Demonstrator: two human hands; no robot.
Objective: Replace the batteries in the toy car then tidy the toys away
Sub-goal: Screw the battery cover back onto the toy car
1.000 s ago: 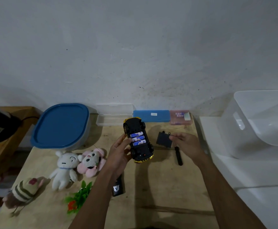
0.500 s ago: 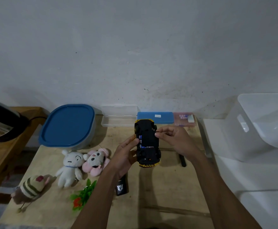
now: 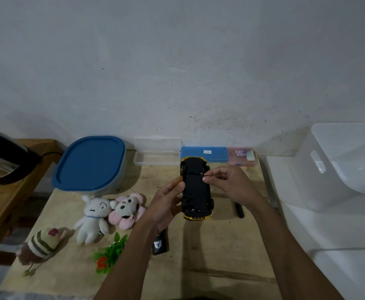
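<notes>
The toy car (image 3: 195, 189) is upside down, black underside up, held above the middle of the tabletop (image 3: 209, 256). The left hand (image 3: 166, 202) has its grip clamped on the car from nine o'clock. The right hand (image 3: 229, 182) comes in from three o'clock, thumb and forefinger pinched together on the car's edge. At the car's eight o'clock lie a pink plush (image 3: 126, 210) and a white plush (image 3: 92, 217). A black remote (image 3: 160, 243) lies at seven o'clock and a white bin (image 3: 339, 165) stands at three o'clock.

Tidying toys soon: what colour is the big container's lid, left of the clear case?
Blue lid; the head view shows it best.
</notes>
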